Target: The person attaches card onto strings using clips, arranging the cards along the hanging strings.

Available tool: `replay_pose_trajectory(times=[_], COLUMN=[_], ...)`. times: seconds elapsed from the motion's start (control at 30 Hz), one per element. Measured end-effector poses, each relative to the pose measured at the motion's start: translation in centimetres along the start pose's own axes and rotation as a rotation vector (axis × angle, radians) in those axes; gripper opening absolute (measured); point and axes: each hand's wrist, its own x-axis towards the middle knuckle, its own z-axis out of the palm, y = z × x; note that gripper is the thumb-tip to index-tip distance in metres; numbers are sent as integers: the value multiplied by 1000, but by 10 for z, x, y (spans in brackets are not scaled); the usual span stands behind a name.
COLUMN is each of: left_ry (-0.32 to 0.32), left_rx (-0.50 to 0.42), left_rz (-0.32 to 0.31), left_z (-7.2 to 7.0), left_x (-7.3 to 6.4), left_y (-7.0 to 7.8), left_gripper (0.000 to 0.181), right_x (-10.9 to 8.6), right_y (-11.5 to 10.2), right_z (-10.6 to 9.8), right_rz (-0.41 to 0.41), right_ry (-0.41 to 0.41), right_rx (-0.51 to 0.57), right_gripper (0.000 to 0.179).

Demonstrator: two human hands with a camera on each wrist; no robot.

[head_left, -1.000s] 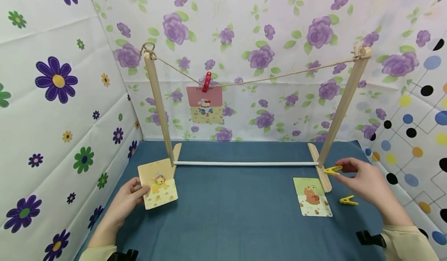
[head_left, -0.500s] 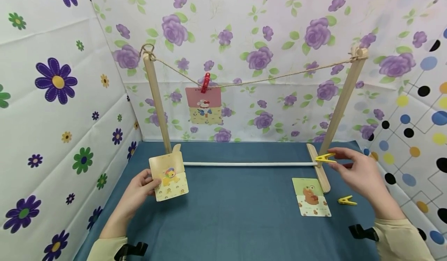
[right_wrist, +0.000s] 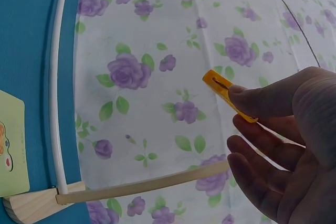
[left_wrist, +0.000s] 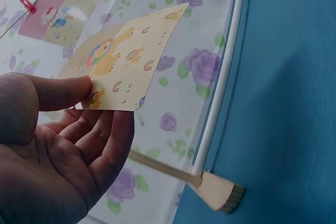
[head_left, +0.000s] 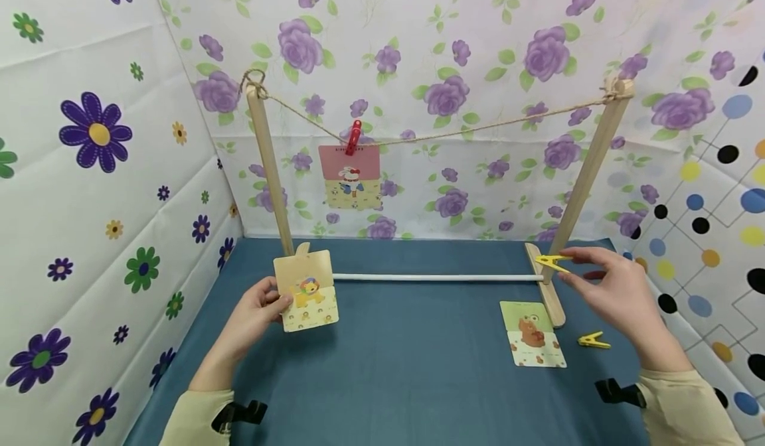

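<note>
My left hand pinches a yellow card with a lion by its left edge, thumb in front; the card is held up near the left post. On the right, my right hand holds a yellow clothespin between thumb and fingertips, in front of the right post's base. A twine line sags between the posts. From it hangs a pink and yellow card with a rabbit, held by a red clothespin. The left wrist view shows the lion card tilted above my fingers.
A green card with a brown animal lies on the blue cloth, with another yellow clothespin to its right. The wooden left post and right post are joined low down by a white rod. Flowered fabric hangs behind.
My left hand has moved right and up with the lion card. My right hand has moved left and up with the yellow clothespin. The hanging card has stayed in place.
</note>
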Motion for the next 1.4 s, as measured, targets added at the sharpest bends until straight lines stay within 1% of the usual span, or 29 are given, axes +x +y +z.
replay_pose_trajectory(times=[0.13, 0.27, 0.4, 0.57, 0.7, 0.83, 1.1, 1.4], left_ry=[-4, -8, -30, -59, -81, -96, -113, -141], left_rx=[4, 1, -14, -36, -45, -44, -30, -33], left_rz=[14, 24, 43, 84, 110, 123, 145, 167], left_z=[7, 11, 17, 27, 36, 43, 57, 74], left_x=[4, 8, 13, 18, 21, 24, 29, 37], left_y=[5, 9, 13, 18, 24, 28, 34, 48], left_gripper=[30, 27, 28, 30, 29, 27, 20, 21], right_x=[3, 5, 7, 11, 13, 14, 16, 20], right_y=[-2, -4, -7, -11, -15, -18, -23, -29], right_z=[0, 0, 1, 2, 5, 7, 7, 7], right_rz=[-3, -16, -64, -117, -139, -164, -208, -218], right_ry=[10, 29, 77, 138, 170, 211, 281, 362], right_rx=[10, 13, 19, 25, 12, -5, 3, 25], right_gripper=[42, 41, 38, 38, 36, 34, 31, 29])
